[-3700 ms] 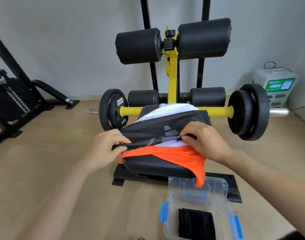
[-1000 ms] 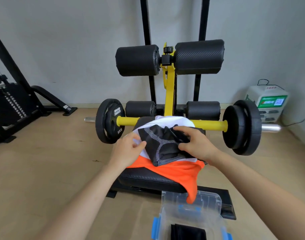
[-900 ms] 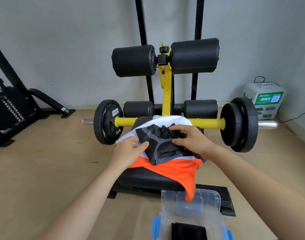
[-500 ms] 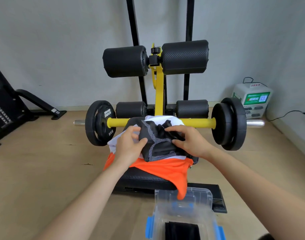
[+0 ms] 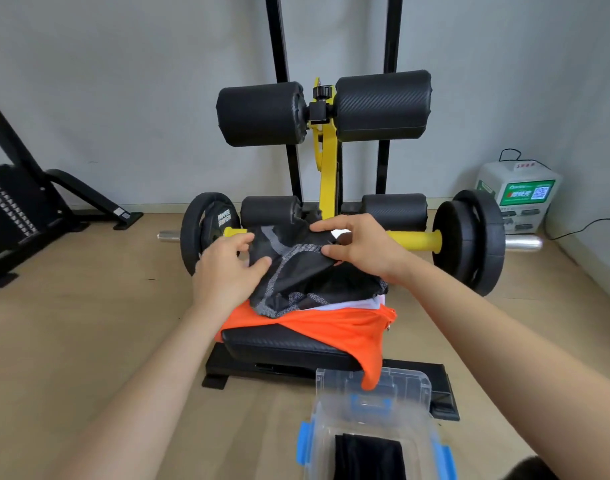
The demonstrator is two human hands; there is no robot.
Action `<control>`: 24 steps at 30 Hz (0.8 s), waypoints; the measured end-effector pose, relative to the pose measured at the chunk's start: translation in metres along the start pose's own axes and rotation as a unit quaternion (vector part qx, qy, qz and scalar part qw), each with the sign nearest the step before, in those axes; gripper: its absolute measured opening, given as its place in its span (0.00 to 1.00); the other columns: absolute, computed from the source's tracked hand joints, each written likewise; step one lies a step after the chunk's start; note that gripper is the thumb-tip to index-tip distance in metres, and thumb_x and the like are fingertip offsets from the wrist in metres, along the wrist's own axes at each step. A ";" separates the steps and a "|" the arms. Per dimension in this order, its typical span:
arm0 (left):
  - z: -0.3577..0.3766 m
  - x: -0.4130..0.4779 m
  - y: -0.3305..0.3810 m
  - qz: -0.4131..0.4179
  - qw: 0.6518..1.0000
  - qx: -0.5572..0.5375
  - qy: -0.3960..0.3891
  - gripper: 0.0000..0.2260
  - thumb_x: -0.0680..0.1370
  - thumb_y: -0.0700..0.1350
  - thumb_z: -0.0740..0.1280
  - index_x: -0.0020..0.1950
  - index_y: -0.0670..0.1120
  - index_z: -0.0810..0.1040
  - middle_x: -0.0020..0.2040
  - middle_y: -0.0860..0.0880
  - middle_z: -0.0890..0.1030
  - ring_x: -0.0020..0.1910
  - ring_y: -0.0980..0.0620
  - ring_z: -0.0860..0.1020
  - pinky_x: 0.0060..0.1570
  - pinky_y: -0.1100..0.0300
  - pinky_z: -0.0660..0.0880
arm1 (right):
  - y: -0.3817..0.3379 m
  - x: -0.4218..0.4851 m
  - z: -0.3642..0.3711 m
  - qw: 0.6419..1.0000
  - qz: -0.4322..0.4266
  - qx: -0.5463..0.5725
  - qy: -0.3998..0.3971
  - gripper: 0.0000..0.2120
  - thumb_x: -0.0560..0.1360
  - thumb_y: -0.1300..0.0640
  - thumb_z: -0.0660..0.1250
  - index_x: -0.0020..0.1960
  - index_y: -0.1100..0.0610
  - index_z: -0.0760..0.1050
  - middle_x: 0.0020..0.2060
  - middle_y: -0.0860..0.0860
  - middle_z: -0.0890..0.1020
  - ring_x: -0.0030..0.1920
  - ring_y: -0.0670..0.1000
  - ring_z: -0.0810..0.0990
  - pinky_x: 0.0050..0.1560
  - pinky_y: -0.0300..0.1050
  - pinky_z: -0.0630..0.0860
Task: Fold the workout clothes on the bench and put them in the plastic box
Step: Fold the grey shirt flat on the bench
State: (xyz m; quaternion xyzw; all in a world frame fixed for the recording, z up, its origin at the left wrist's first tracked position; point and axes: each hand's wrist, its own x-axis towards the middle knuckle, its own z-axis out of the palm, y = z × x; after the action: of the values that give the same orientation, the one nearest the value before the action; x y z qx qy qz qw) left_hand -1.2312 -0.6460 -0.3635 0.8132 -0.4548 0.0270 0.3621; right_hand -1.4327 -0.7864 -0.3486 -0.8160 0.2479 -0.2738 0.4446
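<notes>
Single head-worn view — wide-angle, facing forward and down over both forearms. Left hand (image 5: 227,271) and right hand (image 5: 362,251) sit mid-frame, near the lens; bench (image 5: 289,344) just below them, wall well beyond.

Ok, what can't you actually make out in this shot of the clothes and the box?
- Plastic box, head view: near end cut off by the bottom edge.
- Black item in the box: partly cropped, type unclear.
- White garment: mostly covered by the black garment.
- Weight plate: lettering too small.
</notes>
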 end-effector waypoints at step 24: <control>0.028 -0.031 -0.042 0.212 0.966 -0.049 -0.140 0.15 0.74 0.47 0.70 0.59 0.54 0.84 0.57 0.62 0.80 0.55 0.58 0.79 0.51 0.52 0.81 | 0.057 -0.051 -0.019 0.947 -0.090 -0.305 -0.053 0.28 0.68 0.68 0.66 0.65 0.49 0.78 0.66 0.46 0.77 0.66 0.49 0.70 0.68 0.36 0.61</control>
State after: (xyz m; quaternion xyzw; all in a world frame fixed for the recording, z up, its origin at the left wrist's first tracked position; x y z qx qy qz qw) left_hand -1.2256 -0.6272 -0.4190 0.6753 -0.6636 -0.0329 0.3200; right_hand -1.4915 -0.7918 -0.4011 -0.9448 0.2214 -0.1804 0.1608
